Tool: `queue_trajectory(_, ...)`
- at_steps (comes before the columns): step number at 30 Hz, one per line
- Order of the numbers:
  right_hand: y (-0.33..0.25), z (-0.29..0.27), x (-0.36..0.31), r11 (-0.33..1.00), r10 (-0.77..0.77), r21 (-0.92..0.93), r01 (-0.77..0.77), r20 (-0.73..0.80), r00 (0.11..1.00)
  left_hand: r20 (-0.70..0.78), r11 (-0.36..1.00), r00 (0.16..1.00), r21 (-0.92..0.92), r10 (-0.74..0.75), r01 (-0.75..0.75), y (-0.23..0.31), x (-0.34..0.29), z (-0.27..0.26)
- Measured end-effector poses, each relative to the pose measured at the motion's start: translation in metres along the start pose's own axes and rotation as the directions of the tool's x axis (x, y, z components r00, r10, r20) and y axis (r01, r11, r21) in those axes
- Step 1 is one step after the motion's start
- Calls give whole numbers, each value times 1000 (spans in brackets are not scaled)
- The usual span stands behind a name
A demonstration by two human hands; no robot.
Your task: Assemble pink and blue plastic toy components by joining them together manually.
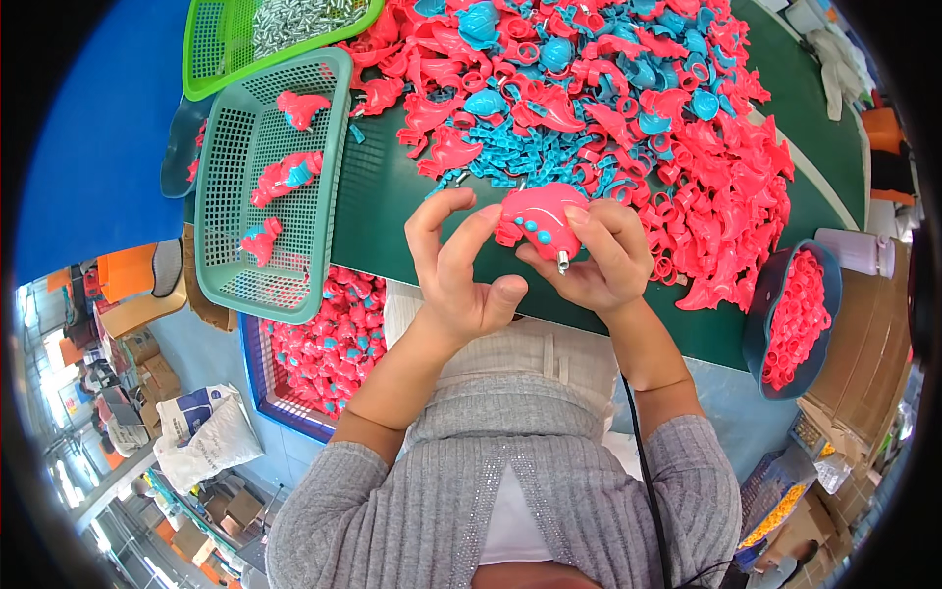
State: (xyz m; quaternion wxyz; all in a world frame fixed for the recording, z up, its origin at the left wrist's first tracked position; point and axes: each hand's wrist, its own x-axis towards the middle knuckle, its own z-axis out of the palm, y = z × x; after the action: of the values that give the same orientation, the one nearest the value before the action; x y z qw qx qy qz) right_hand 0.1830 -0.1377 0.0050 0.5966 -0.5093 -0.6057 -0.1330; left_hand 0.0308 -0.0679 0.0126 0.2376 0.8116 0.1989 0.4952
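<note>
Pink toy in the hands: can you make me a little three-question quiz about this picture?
1. True or false: the right hand holds the pink toy above the green table.
2. Which basket has a few finished pink toys in it? A) the teal basket B) the bright green basket
3. Fill in: the dark bowl at the table's right edge is full of pink ____.

Key: 1 true. 2 A; the bright green one holds small silver metal parts. 3 rings. The left hand is open beside the toy, fingers near its end.
</note>
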Motion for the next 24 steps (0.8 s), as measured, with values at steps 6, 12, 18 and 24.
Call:
queue_trajectory(6, 3, 2, -5, 998, -35, -46, 35, -10, 999, -43, 997, 996, 10, 73, -73, 1, -2, 1)
queue_trajectory(12, 6, 4, -9, 998, -58, -22, 58, -10, 998, 39, 992, 997, 109, 61, -65, 1, -3, -1)
queue_trajectory(18, 6, 3, -10, 998, -63, -23, 63, 10, 998, 68, 991, 995, 106, 69, -76, 8, -2, 1)
queue_trajectory(24, 6, 2, -8, 996, -73, -47, 74, 41, 997, 66, 994, 995, 67, 79, -84, 5, -7, 2)
